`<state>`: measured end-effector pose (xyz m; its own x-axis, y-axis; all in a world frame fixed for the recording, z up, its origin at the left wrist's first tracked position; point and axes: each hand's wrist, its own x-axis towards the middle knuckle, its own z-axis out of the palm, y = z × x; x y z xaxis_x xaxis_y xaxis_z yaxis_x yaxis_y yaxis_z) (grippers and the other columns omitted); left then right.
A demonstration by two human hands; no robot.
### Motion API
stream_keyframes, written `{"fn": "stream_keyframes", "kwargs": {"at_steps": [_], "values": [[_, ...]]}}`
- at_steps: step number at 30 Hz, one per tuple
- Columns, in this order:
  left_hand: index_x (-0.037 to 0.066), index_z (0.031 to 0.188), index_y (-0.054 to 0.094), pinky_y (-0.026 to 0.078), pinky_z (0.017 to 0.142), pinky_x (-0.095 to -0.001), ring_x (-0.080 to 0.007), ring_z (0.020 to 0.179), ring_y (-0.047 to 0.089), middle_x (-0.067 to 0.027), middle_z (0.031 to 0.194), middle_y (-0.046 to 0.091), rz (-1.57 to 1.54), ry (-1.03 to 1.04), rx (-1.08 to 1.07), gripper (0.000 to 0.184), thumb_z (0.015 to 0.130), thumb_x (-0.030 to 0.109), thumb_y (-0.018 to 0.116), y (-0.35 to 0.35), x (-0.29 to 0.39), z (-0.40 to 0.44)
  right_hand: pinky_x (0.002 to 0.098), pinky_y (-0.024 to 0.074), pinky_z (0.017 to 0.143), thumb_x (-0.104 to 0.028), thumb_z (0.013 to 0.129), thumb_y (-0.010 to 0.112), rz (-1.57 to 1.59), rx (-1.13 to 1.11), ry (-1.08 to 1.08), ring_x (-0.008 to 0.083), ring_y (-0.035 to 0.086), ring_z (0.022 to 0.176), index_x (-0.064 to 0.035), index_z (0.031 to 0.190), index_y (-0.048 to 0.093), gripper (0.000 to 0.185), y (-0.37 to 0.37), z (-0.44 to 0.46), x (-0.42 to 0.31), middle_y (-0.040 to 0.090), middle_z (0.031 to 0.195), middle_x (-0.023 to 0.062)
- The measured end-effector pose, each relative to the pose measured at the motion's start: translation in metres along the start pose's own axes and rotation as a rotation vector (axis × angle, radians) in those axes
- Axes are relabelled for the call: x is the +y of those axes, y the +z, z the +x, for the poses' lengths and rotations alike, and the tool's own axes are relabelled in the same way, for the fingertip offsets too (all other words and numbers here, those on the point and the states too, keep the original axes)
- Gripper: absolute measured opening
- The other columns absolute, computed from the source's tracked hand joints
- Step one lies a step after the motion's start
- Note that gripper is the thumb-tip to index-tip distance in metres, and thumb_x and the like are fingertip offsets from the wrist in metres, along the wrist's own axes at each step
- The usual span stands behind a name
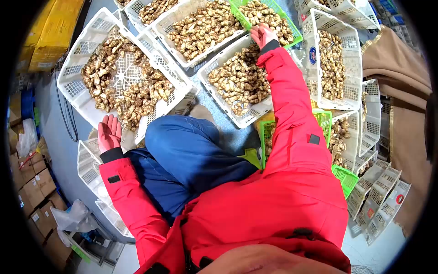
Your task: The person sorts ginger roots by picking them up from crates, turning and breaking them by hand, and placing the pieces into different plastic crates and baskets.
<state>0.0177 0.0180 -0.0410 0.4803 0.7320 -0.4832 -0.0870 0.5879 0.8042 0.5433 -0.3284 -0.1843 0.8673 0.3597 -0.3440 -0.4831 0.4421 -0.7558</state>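
My left hand (109, 133) lies palm up with its fingers stretched out, empty, beside the near-left corner of a large white crate (73, 84). Brown-and-cream knobbly pieces (137, 101), whose exact kind I cannot tell, ring a bare patch of that crate's floor. My right hand (264, 35) reaches far forward to the near corner of a green basket (295, 28) of similar pieces. Its fingers look partly spread, and no piece shows in them; whether they touch the basket rim is unclear. Under the right forearm stands a white crate (211, 81) heaped with these pieces.
Another full white crate (159, 28) stands ahead. A white crate (351, 68) tilts on the right, above more stacked crates (381, 201). A green basket (325, 122) sits by my right arm. Yellow-taped boxes (57, 32) and cardboard boxes (39, 187) line the left.
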Motion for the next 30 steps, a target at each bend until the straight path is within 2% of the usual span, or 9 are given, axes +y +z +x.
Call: {"fn": "stream_keyframes", "kwargs": {"at_steps": [4, 7, 10, 13, 16, 21, 25, 27, 30], "values": [[0.001, 0.124, 0.039, 0.039, 0.095, -0.0366, -0.0249, 0.115, 0.045, -0.0129, 0.126, 0.044, -0.002, -0.013, 0.006, 0.051, 0.087, 0.035, 0.049, 0.000, 0.001, -0.001, 0.0341, 0.0514, 0.055, 0.001, 0.077, 0.044, 0.015, 0.032, 0.099, 0.0317, 0.061, 0.077, -0.0020, 0.120, 0.041, 0.043, -0.033, 0.023, 0.005, 0.056, 0.099, 0.0264], [0.001, 0.124, 0.039, 0.039, 0.095, -0.0365, -0.0251, 0.115, 0.044, -0.0133, 0.127, 0.043, 0.010, 0.018, 0.035, 0.051, 0.087, 0.035, 0.049, -0.006, 0.009, -0.007, 0.0311, 0.0515, 0.053, 0.001, 0.082, 0.045, -0.231, 0.249, -0.025, 0.0280, 0.062, 0.074, -0.0005, 0.115, 0.047, 0.032, -0.023, 0.039, -0.017, 0.059, 0.096, 0.0209], [0.004, 0.126, 0.038, 0.038, 0.096, -0.0362, -0.0241, 0.118, 0.042, -0.0116, 0.130, 0.041, -0.005, 0.032, 0.032, 0.051, 0.088, 0.035, 0.048, -0.028, 0.024, -0.010, 0.0289, 0.0497, 0.051, -0.004, 0.082, 0.052, -0.473, 0.221, -0.124, 0.0231, 0.061, 0.066, -0.0031, 0.111, 0.053, 0.030, -0.033, 0.096, -0.032, 0.061, 0.086, 0.0146], [0.005, 0.127, 0.037, 0.037, 0.096, -0.0355, -0.0227, 0.119, 0.040, -0.0102, 0.132, 0.039, -0.050, 0.032, 0.046, 0.049, 0.089, 0.034, 0.046, -0.050, 0.040, -0.015, 0.0292, 0.0471, 0.063, -0.018, 0.077, 0.060, -1.437, 0.291, -0.271, 0.0159, 0.060, 0.073, -0.0133, 0.110, 0.058, 0.033, -0.038, 0.151, -0.031, 0.063, 0.086, 0.0075], [0.005, 0.127, 0.039, 0.037, 0.096, -0.0357, -0.0229, 0.119, 0.040, -0.0106, 0.130, 0.041, -0.045, 0.054, 0.131, 0.046, 0.090, 0.033, 0.043, -0.060, 0.052, -0.020, 0.0349, 0.0371, 0.094, -0.037, 0.076, 0.055, -1.728, 0.186, -0.226, 0.0240, 0.049, 0.110, -0.0267, 0.124, 0.045, 0.051, -0.040, 0.195, -0.007, 0.051, 0.121, 0.0071], [0.006, 0.124, 0.042, 0.037, 0.096, -0.0355, -0.0219, 0.118, 0.042, -0.0103, 0.129, 0.042, -0.016, 0.012, -0.034, 0.043, 0.090, 0.032, 0.043, -0.082, 0.066, -0.017, 0.0360, 0.0419, 0.088, -0.031, 0.076, 0.057, -2.091, 0.332, -0.180, 0.0257, 0.053, 0.105, -0.0198, 0.118, 0.052, 0.043, -0.002, 0.187, 0.011, 0.056, 0.114, 0.0070], [0.005, 0.124, 0.042, 0.037, 0.095, -0.0356, -0.0223, 0.118, 0.042, -0.0108, 0.129, 0.042, -0.004, 0.031, 0.018, 0.043, 0.090, 0.032, 0.043, -0.078, 0.065, -0.007, 0.0322, 0.0448, 0.084, -0.030, 0.073, 0.058, -1.724, 0.357, -0.287, 0.0205, 0.056, 0.101, -0.0148, 0.116, 0.054, 0.045, 0.000, 0.176, -0.020, 0.060, 0.107, 0.0079], [0.005, 0.124, 0.042, 0.038, 0.095, -0.0357, -0.0227, 0.118, 0.042, -0.0110, 0.129, 0.042, 0.010, 0.040, 0.001, 0.044, 0.090, 0.033, 0.043, -0.075, 0.065, -0.005, 0.0333, 0.0481, 0.079, -0.023, 0.077, 0.061, -0.665, 0.176, -0.284, 0.0227, 0.058, 0.091, -0.0084, 0.112, 0.055, 0.038, -0.044, 0.205, -0.031, 0.060, 0.101, 0.0120], [0.005, 0.123, 0.042, 0.037, 0.096, -0.0362, -0.0228, 0.118, 0.042, -0.0110, 0.129, 0.042, 0.003, 0.018, 0.062, 0.043, 0.090, 0.033, 0.042, -0.068, 0.063, -0.002, 0.0354, 0.0506, 0.078, -0.015, 0.082, 0.059, 0.396, -0.382, 0.011, 0.0272, 0.058, 0.085, -0.0010, 0.103, 0.054, 0.026, -0.057, 0.172, -0.085, 0.059, 0.100, 0.0148]]}}
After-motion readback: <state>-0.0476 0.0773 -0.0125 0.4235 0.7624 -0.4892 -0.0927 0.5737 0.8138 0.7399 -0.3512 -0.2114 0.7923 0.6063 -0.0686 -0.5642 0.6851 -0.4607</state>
